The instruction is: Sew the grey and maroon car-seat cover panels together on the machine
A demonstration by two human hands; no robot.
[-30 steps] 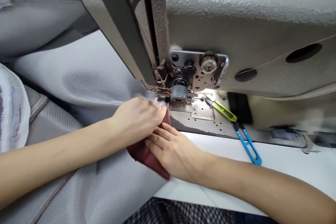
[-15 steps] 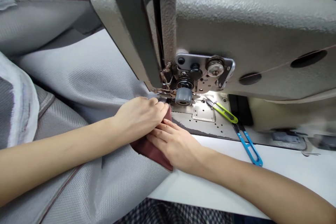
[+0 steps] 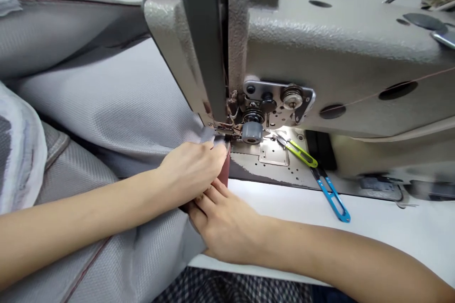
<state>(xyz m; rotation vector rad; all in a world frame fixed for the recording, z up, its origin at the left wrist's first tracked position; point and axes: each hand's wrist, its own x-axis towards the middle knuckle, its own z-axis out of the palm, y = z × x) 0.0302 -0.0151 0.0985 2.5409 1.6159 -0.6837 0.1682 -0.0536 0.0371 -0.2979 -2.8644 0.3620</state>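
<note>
A strip of smooth dark red material point(image 3: 224, 169) is located at the edge of draped grey woven fabric point(image 3: 142, 99), beside the lower head of a grey metal sewing machine point(image 3: 330, 42). It is covered by the left hand point(image 3: 195, 163), fingers curled, and the right hand point(image 3: 223, 222), fingers extended together; pinching cannot be determined. Yellow-green-handled snips point(image 3: 302, 154) and blue-handled snips point(image 3: 332, 197) are placed rightward, the latter reaching the white bench point(image 3: 284, 199).
</note>
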